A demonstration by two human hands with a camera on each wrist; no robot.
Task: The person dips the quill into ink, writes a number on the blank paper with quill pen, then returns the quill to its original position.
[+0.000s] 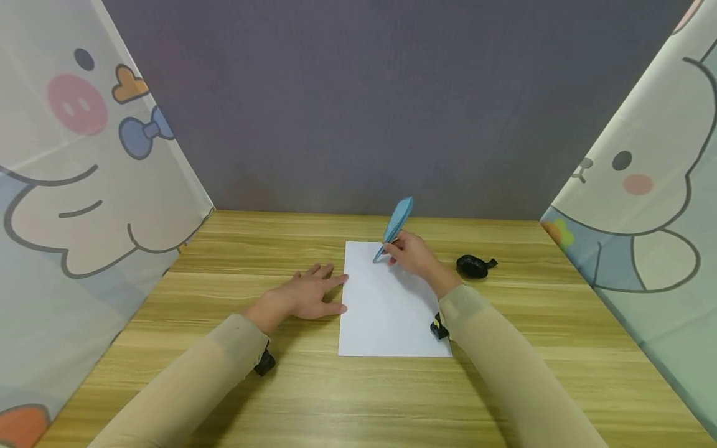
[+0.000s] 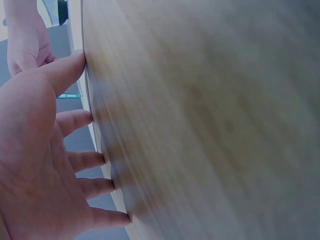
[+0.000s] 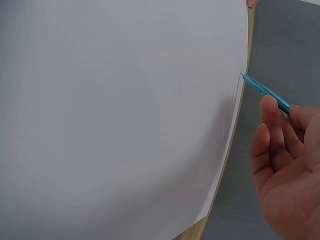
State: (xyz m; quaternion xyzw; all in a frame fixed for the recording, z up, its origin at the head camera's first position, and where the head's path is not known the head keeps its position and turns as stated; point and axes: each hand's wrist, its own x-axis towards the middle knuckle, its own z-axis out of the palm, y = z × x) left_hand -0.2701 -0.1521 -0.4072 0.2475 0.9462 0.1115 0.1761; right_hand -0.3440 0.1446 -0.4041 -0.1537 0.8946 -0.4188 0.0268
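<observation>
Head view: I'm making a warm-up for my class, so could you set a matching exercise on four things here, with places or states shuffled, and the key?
Things:
1. Pen
2. Sheet of paper
3. Black item
4. Left hand

Places and states:
A. Fingers spread, thumb at the left edge of the white sheet
B. Lying on the table, on the right side of the white sheet
C. Held in the right hand
D. White, beneath a blue tip

Pairs: 1-C, 2-D, 3-B, 4-A
</observation>
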